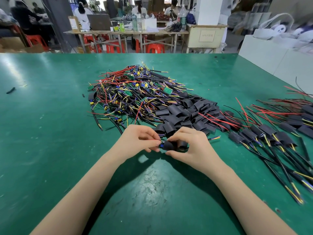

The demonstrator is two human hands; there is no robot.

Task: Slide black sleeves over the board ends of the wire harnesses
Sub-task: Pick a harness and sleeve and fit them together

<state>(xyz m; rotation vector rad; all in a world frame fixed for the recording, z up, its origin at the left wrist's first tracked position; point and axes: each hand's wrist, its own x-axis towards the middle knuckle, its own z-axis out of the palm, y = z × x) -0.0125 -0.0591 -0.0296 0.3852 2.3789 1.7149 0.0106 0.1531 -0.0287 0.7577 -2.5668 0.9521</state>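
Note:
A big tangle of bare wire harnesses [133, 94] with small green boards lies mid-table. Loose black sleeves [186, 111] are heaped to its right. Sleeved harnesses [271, 136] lie in a row at the right. Just in front of the heap, my left hand [138, 139] pinches the board end of one harness [161, 142], its thin red wire between thumb and finger. My right hand [191, 145] grips a black sleeve [169, 145] whose mouth sits over that board end; only a bit of blue and green shows.
The green table [50, 116] carries a stray black scrap [11, 90] at far left and a small one [83, 95] by the heap. White boxes [271, 53] stand at the back right edge. People sit at benches with red stools beyond the table.

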